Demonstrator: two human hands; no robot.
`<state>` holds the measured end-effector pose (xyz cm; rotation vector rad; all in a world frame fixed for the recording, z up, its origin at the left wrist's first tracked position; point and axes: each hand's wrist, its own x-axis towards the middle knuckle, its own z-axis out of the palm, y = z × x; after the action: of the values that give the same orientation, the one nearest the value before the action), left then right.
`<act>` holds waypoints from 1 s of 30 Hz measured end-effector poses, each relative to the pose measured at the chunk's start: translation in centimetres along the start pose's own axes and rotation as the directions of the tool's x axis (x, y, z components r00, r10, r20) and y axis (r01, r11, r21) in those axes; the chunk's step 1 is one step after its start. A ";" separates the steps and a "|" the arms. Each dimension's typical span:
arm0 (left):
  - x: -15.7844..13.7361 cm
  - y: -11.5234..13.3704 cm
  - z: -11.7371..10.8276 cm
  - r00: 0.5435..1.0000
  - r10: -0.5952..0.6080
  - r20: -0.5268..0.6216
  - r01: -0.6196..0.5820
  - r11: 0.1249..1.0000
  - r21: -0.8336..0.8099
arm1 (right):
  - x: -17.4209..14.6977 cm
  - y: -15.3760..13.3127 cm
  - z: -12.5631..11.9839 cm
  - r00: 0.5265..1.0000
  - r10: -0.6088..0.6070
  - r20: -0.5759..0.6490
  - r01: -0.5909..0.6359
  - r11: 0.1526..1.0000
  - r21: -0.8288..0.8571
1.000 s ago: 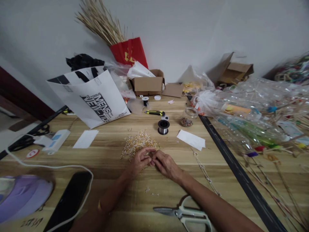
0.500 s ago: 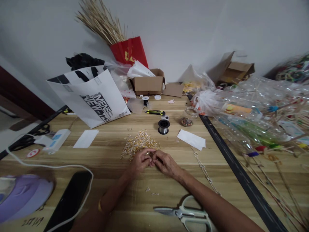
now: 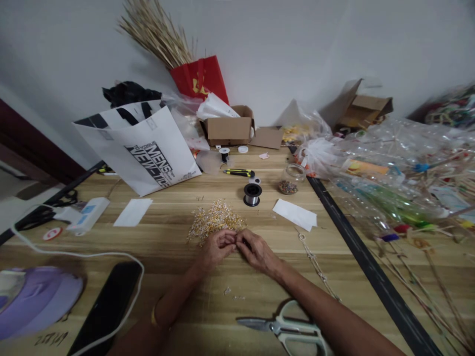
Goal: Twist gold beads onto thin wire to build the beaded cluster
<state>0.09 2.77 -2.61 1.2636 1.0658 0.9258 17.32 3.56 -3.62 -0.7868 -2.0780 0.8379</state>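
Observation:
My left hand (image 3: 218, 247) and my right hand (image 3: 256, 249) meet fingertip to fingertip over the wooden table, both closed in a pinch. Whatever is between the fingers is too small to make out. Just behind them lies a loose heap of gold and silver beaded wire (image 3: 215, 217), partly covered by the left fingers. Beyond the right hand stands a black spool of silver wire (image 3: 252, 194). A few tiny clear beads or wire bits (image 3: 227, 290) lie on the wood in front of my hands. Scissors with pale green handles (image 3: 282, 326) rest beside my right forearm.
A knotted cord (image 3: 315, 264) and white paper (image 3: 296, 213) lie to the right, near a glass jar of beads (image 3: 291, 179). Behind are a yellow-black utility knife (image 3: 239, 172) and cardboard box (image 3: 229, 129). A black phone (image 3: 107, 306) and white cable (image 3: 92, 255) are left; plastic bottles (image 3: 401, 198) crowd the right.
The left fingers have shifted slightly and opened out a little from the right ones, which stay pinched. The camera view has moved very slightly; the things on the table stay put.

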 end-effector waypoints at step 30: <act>0.3 0.1 -0.5 0.992 0.034 -0.125 -0.026 0.998 0.061 | 0.3 -0.4 -0.3 0.982 0.184 -0.036 -0.173 0.965 0.196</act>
<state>-0.27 3.20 -2.51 1.2868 1.1832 1.0140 17.36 3.62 -3.06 -0.8891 -1.8648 1.0867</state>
